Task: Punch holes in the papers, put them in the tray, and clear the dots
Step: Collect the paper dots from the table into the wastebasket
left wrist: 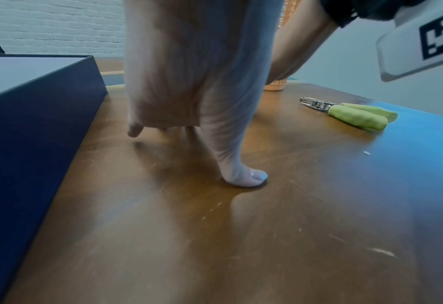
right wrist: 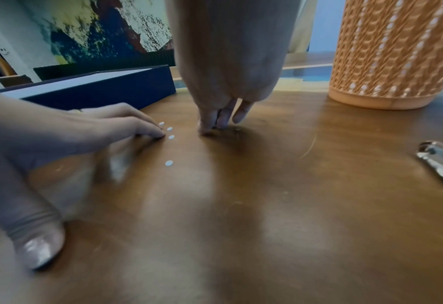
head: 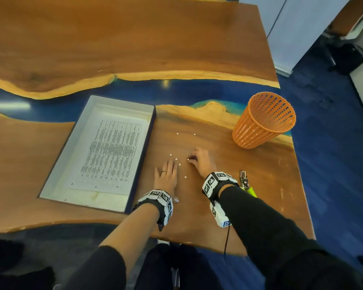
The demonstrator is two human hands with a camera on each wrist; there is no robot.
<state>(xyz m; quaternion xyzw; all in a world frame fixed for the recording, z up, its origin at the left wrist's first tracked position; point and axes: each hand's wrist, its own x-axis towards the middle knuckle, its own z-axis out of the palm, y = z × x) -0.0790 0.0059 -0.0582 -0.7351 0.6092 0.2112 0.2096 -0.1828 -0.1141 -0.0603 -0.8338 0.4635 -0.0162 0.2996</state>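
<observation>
Right hand (head: 200, 162) fingertips curled, pinching at small white paper dots (head: 175, 159); left hand (head: 166, 174) flat, holding nothing. Risk: light dots scatter off brown wooden table (head: 249, 164).

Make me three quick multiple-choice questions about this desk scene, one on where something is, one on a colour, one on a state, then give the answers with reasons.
1. Where does the hole punch lie?
A. In the tray
B. On the table by the right wrist
C. In the basket

2. What colour is the basket?
A. Orange
B. Black
C. Green

3. What is the state of the paper?
A. Still on the table, unpunched
B. Crumpled in the basket
C. Lying flat in the tray, holes along its near edge

Answers: 1 B, the punch's green handles show beside the right arm. 2 A, its lattice wall is orange. 3 C, the printed sheet lies inside the tray with holes visible.
</observation>
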